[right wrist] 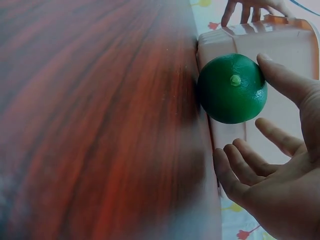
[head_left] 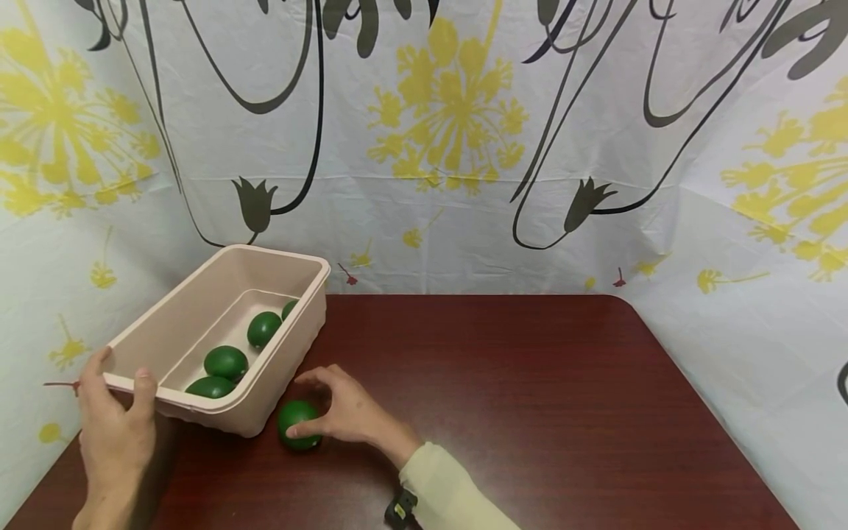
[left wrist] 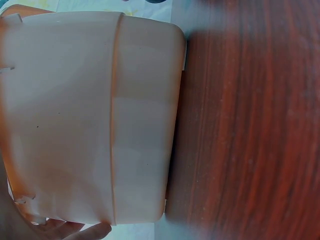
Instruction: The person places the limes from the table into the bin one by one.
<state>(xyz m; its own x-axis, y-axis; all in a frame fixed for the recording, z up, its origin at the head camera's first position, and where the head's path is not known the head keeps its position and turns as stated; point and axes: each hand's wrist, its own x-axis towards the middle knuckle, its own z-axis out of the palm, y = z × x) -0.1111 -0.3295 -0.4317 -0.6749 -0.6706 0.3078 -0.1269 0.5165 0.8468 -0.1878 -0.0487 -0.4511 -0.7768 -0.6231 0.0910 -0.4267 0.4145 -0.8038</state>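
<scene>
A lime (head_left: 296, 425), round and dark green, rests on the table beside the near right corner of a beige plastic bin (head_left: 291, 368). My right hand (head_left: 351, 412) is around it with fingers spread; in the right wrist view the thumb (right wrist: 285, 80) lies at the lime's edge and the other fingers stand apart from it. At the bin's near left corner my left hand (head_left: 119, 434) grips the rim, thumb and fingers on either side of the corner. Several more limes (head_left: 226, 364) lie inside along the bin's right wall.
The dark red-brown wooden table (head_left: 517, 397) extends to the right of the bin. Behind and at both sides hangs a pale sheet (head_left: 424, 235) with yellow and grey flower prints. A small black device (head_left: 400, 508) is worn at the right wrist.
</scene>
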